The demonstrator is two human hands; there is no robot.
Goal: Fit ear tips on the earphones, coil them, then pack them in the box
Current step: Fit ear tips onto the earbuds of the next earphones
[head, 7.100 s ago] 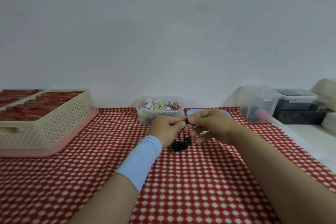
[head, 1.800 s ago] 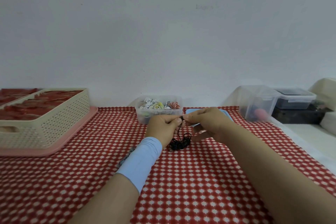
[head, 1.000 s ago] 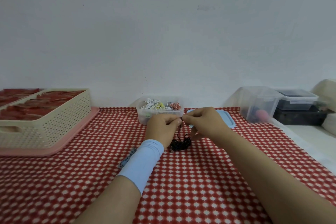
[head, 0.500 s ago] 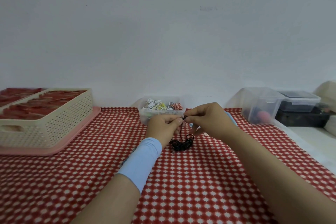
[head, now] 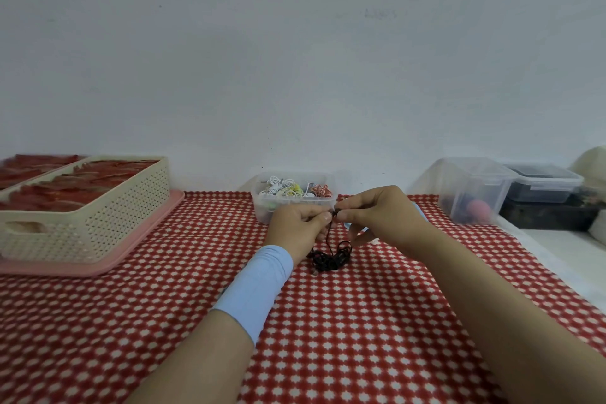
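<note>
Black earphones (head: 329,258) lie in a loose tangle on the red checked cloth, with one strand rising to my fingertips. My left hand (head: 296,226) and my right hand (head: 380,215) meet just above the tangle, both pinching the small earbud end between thumb and fingers. The ear tip itself is too small to make out. Right behind my hands stands a clear plastic box (head: 262,203) holding several coiled earphones in white, yellow and red. Its blue lid (head: 421,210) lies behind my right hand, mostly hidden.
A cream perforated basket (head: 88,223) of red packets sits on a pink tray at the left. At the right stand a clear tub (head: 472,190) and a lidded dark container (head: 544,182). Red checked cloth (head: 328,321) covers the table in front of me.
My hands have stayed together above the tangle, working the earbud end with small finger movements. The right hand has shifted slightly up and now covers more of the blue lid.
</note>
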